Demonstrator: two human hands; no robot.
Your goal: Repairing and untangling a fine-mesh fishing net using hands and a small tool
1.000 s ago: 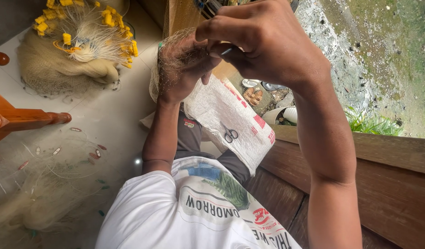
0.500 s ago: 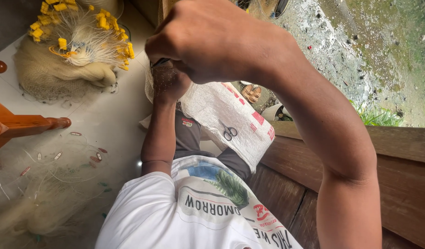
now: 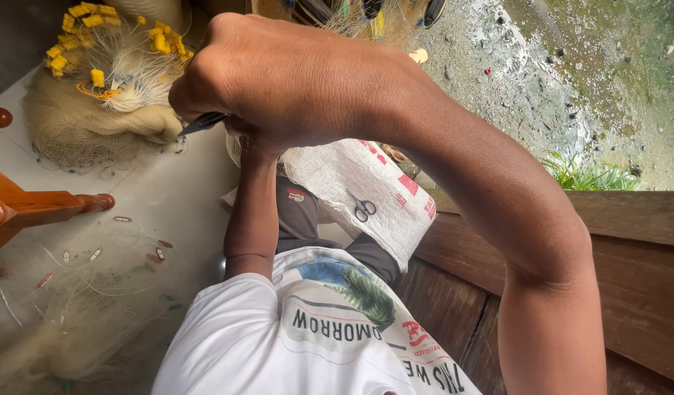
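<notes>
My right hand (image 3: 300, 80) fills the upper middle of the view as a closed fist. It grips a thin dark pointed tool (image 3: 203, 122) whose tip sticks out to the left. My left forearm (image 3: 251, 212) rises from my white printed shirt (image 3: 308, 329). Its hand (image 3: 243, 145) is almost wholly hidden behind the right fist, so I cannot see its grip. A white woven sack (image 3: 381, 183) lies across my lap, with small scissors (image 3: 364, 210) resting on it.
A heap of pale fishing net with yellow floats (image 3: 107, 80) sits on the floor at the upper left. Loose fine net with small floats (image 3: 81, 292) spreads at the lower left. A brown wooden furniture leg (image 3: 55, 206) juts in from the left. A dark wooden wall (image 3: 629, 249) runs on the right, with wet gravel ground (image 3: 542, 80) beyond.
My right hand has swung across and closer to the camera, now covering the left hand, which showed fine net over its fingers a second ago. The dark tool tip has come into sight.
</notes>
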